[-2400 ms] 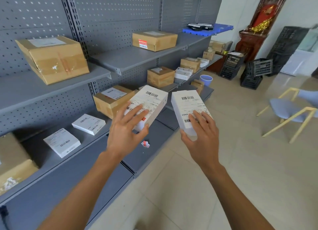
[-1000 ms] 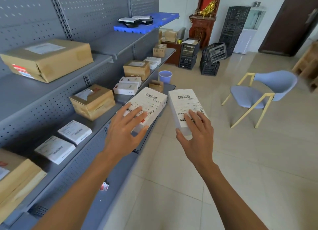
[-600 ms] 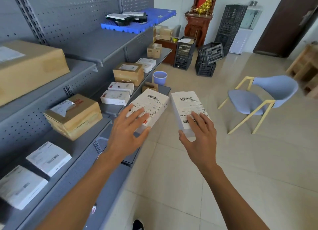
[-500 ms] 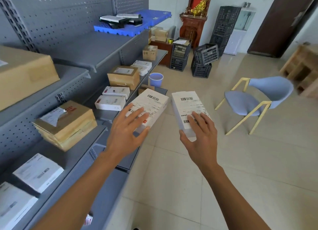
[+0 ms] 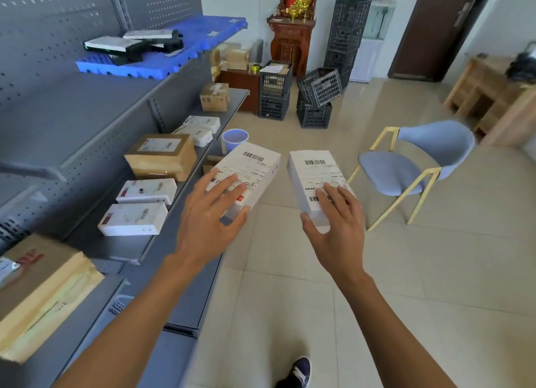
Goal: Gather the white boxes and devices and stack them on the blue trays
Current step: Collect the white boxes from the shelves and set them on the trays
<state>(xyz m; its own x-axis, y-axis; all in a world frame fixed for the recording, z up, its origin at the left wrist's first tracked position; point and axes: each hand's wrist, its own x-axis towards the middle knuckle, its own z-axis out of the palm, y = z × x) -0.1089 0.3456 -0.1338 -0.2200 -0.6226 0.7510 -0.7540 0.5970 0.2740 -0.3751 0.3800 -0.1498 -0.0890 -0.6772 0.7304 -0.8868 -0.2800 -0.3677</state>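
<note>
My left hand [image 5: 213, 216] grips a white box with a barcode label [image 5: 252, 167] from above, thumb under its near end. My right hand [image 5: 338, 228] grips a second white labelled box [image 5: 314, 170] the same way. Both boxes are carried in the air over the aisle floor, side by side. Ahead on the upper grey shelf lies a blue tray [image 5: 162, 60] with flat dark devices [image 5: 116, 46] stacked on it. More white boxes lie on the middle shelf: two close on my left [image 5: 133, 219] [image 5: 148, 190] and two further along [image 5: 200, 128].
Grey pegboard shelving [image 5: 72, 109] runs along my left with brown cartons [image 5: 162, 155] [image 5: 34, 289] on it. A blue bucket [image 5: 235, 139] stands by the shelf foot. A blue chair [image 5: 412, 167] is on the right, black crates [image 5: 316, 97] ahead. My shoe [image 5: 298, 373] is on the tiled floor.
I have walked forward along the shelving; the blue tray, crates and chair are closer and cartons have slid past on the left. Both hands keep the same hold on their boxes.
</note>
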